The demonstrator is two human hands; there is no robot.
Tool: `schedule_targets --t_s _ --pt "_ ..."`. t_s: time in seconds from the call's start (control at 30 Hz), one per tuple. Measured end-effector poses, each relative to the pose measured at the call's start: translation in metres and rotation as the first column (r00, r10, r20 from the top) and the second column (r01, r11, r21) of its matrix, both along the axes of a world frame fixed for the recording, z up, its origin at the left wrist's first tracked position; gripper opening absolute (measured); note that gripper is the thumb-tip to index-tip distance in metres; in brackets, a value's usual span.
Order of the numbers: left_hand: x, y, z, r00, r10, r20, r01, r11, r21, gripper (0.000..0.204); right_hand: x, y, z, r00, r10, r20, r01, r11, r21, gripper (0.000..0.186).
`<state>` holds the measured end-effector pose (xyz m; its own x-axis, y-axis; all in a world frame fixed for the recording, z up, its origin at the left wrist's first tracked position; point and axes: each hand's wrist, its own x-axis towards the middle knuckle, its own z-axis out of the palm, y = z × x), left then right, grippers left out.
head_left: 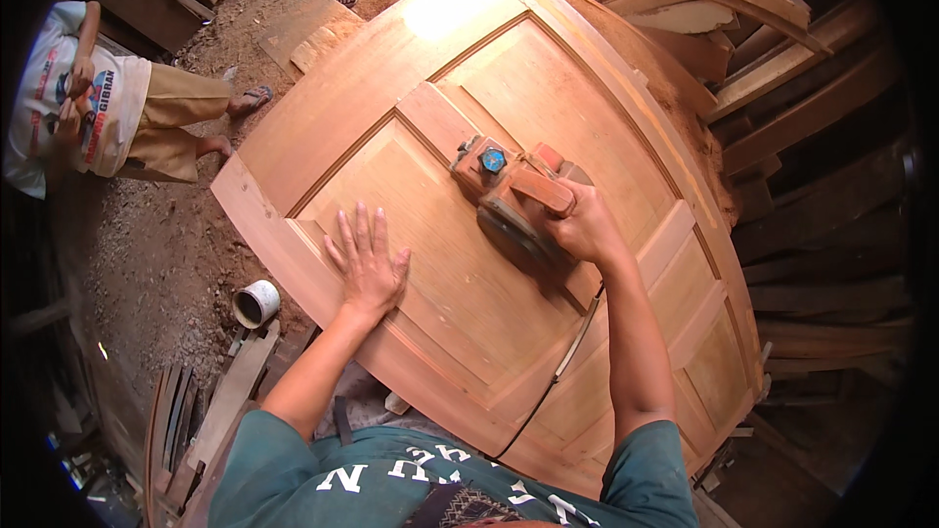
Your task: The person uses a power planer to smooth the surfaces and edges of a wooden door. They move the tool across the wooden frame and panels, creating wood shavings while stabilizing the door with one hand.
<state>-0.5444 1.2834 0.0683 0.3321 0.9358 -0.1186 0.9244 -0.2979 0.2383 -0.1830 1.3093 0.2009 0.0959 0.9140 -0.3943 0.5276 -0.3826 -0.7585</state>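
Electric planer (pixel 503 198), long axis eleven-to-five, lies about ten o'clock from right grip (pixel 585 225) clasping its handle (pixel 541 191); left grip (pixel 368 269) rests splayed on panelled door (pixel 421 191).

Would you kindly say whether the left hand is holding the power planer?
No, the left hand lies spread on the wooden door, while the right hand grips the power planer.

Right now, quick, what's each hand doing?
Left hand: open, palm down on the panelled wooden door.
Right hand: closed around the handle of a power tool.
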Motion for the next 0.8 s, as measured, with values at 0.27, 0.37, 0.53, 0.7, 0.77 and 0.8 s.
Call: schedule_targets --t_s 0.27,0.37,0.53,0.7,0.77,0.8 --pt "0.000 0.003 0.001 1.000 -0.005 0.020 0.006 1.000 -0.014 0.085 -0.035 0.065 -0.003 1.000 0.016 0.023 -0.015 0.999 -0.039 0.022" --pt "-0.001 0.005 0.002 0.999 0.001 0.033 0.000 0.999 -0.033 0.086 -0.047 0.084 -0.007 1.000 0.021 0.010 -0.021 0.999 -0.024 0.020" --pt "-0.001 0.007 0.005 0.999 -0.003 0.041 0.005 0.999 -0.048 0.090 -0.064 0.116 -0.018 0.997 0.016 -0.075 -0.015 1.000 0.018 0.022" --pt "0.000 0.005 0.005 0.999 0.002 0.036 0.001 0.997 -0.083 0.090 -0.077 0.138 -0.017 0.996 0.059 -0.060 -0.052 0.993 0.103 0.023" --pt "0.001 0.005 0.004 1.000 -0.005 0.030 0.008 0.997 -0.078 0.090 -0.080 0.146 -0.019 0.996 0.081 -0.033 -0.075 0.986 0.150 0.023" --pt "0.002 0.005 0.004 1.000 -0.001 0.022 0.003 0.996 -0.090 0.090 -0.082 0.149 -0.022 0.995 0.095 -0.020 -0.091 0.984 0.153 0.024"
